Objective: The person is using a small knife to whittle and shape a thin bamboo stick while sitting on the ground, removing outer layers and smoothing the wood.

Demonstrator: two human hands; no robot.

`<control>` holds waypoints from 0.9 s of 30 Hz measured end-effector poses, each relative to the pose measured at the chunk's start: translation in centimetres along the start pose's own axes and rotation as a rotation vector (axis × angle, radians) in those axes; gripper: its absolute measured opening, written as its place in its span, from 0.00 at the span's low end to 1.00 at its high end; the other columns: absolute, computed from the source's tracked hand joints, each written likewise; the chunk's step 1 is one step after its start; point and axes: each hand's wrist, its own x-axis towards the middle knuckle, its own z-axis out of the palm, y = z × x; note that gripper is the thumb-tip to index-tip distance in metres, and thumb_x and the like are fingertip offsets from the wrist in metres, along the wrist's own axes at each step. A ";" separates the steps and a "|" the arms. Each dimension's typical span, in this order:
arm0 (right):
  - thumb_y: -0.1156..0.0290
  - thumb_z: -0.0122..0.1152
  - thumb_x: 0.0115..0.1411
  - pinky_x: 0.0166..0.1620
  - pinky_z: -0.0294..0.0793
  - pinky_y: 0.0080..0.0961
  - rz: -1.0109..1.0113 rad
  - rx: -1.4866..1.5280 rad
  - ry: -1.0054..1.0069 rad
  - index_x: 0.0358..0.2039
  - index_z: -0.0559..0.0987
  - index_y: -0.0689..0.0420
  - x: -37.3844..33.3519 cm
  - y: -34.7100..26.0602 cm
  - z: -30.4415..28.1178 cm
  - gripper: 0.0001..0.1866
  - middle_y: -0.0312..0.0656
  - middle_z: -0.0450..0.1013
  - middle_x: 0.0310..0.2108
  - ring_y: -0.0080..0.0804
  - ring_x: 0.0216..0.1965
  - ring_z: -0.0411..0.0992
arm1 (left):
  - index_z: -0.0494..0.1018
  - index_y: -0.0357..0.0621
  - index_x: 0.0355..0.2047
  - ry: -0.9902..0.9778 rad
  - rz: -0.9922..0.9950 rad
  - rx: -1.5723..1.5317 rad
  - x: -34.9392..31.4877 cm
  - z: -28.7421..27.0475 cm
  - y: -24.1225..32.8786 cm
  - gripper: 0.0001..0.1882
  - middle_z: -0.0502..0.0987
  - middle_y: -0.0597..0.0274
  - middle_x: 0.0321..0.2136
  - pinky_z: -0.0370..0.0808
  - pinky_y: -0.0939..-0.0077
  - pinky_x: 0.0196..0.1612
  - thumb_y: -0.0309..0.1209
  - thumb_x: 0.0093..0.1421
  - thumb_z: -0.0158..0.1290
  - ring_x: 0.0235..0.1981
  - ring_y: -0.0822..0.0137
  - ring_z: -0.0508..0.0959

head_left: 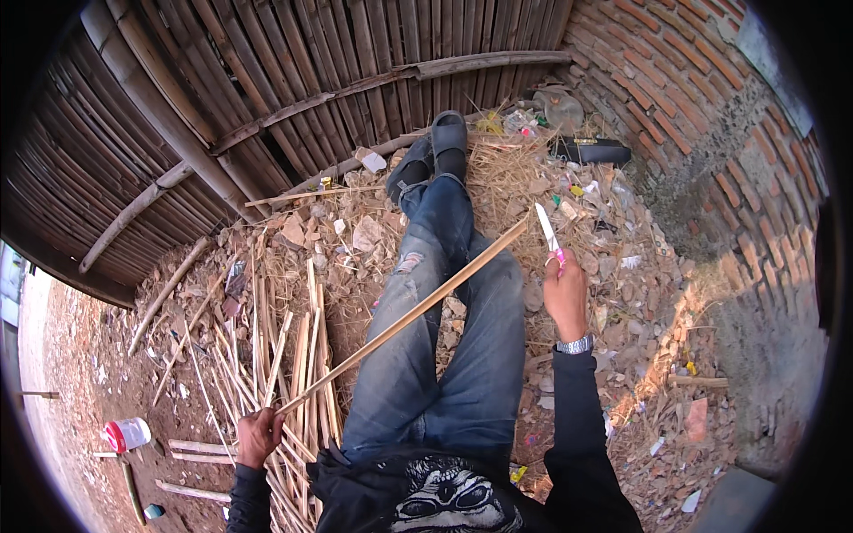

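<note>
My left hand (259,436) is closed round the near end of a long split bamboo strip (404,320). The strip slants up to the right across my legs, and its far end lies close to the knife blade. In my right hand (566,298) is a knife (547,229) with a white blade and a pink handle, mostly hidden by the fingers. The blade points away from me and slightly left, just right of the strip's far end; whether they touch I cannot tell. A pile of split bamboo strips (306,355) lies on the ground by my left leg.
My outstretched legs (400,355) take up the middle. A bamboo wall (355,98) stands ahead and a brick wall (657,80) to the right. Stones and litter cover the ground. A white and red tub (133,433) lies at the left, a black case (591,150) at the far right.
</note>
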 end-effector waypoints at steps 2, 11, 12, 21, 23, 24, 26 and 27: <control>0.66 0.52 0.73 0.34 0.71 0.52 -0.109 0.034 -0.067 0.40 0.78 0.66 0.1 -1.1 1.6 0.14 0.59 0.77 0.26 0.61 0.30 0.77 | 0.72 0.46 0.28 0.007 0.028 0.065 -0.1 -1.0 -0.7 0.11 0.75 0.52 0.17 0.72 0.58 0.23 0.34 0.64 0.62 0.18 0.47 0.77; 0.56 0.51 0.74 0.33 0.74 0.56 -0.091 -0.091 -0.067 0.35 0.82 0.64 -0.1 -0.7 9.6 0.23 0.62 0.77 0.24 0.65 0.29 0.77 | 0.72 0.46 0.28 0.003 0.085 0.099 1.1 0.1 -2.3 0.10 0.76 0.52 0.17 0.73 0.57 0.24 0.33 0.64 0.61 0.19 0.47 0.78; 0.56 0.51 0.74 0.33 0.74 0.56 -0.093 -0.045 -0.089 0.35 0.82 0.64 -0.7 -1.1 10.0 0.23 0.62 0.77 0.24 0.65 0.29 0.77 | 0.72 0.46 0.29 -0.017 0.062 0.096 1.1 0.5 -2.5 0.10 0.75 0.52 0.16 0.73 0.56 0.24 0.33 0.65 0.60 0.19 0.47 0.78; 0.57 0.51 0.75 0.33 0.73 0.60 -0.037 0.055 -0.179 0.34 0.80 0.63 -5.0 -2.7 10.8 0.21 0.63 0.77 0.24 0.67 0.30 0.76 | 0.73 0.46 0.30 -0.014 0.046 0.048 1.0 1.1 -1.0 0.09 0.74 0.50 0.15 0.72 0.54 0.22 0.33 0.66 0.58 0.17 0.45 0.77; 0.57 0.51 0.75 0.31 0.72 0.60 -0.072 0.035 -0.183 0.32 0.78 0.62 -5.2 -2.4 10.8 0.21 0.62 0.76 0.23 0.67 0.29 0.76 | 0.73 0.46 0.30 -0.007 0.049 0.035 1.4 1.0 -0.3 0.09 0.74 0.50 0.15 0.72 0.55 0.22 0.33 0.65 0.58 0.17 0.44 0.77; 0.57 0.51 0.75 0.31 0.72 0.60 -0.074 0.034 -0.184 0.32 0.78 0.62 -5.4 -2.4 10.6 0.21 0.62 0.76 0.23 0.67 0.29 0.76 | 0.73 0.46 0.30 -0.016 0.054 0.068 1.6 0.8 0.1 0.08 0.74 0.50 0.15 0.72 0.55 0.22 0.33 0.65 0.58 0.17 0.45 0.77; 0.57 0.52 0.75 0.30 0.71 0.60 -0.065 0.034 -0.253 0.31 0.77 0.62 -6.2 -2.5 10.3 0.22 0.62 0.75 0.22 0.67 0.27 0.76 | 0.73 0.47 0.30 -0.038 0.018 0.072 2.7 0.6 2.2 0.09 0.74 0.52 0.16 0.72 0.55 0.22 0.34 0.65 0.59 0.18 0.46 0.78; 0.57 0.53 0.74 0.28 0.71 0.59 -0.064 0.081 -0.296 0.30 0.77 0.62 -7.1 -2.7 10.4 0.21 0.62 0.74 0.21 0.67 0.26 0.75 | 0.73 0.47 0.30 -0.026 0.033 0.026 3.7 0.9 3.8 0.10 0.75 0.52 0.16 0.72 0.55 0.22 0.35 0.65 0.59 0.18 0.47 0.78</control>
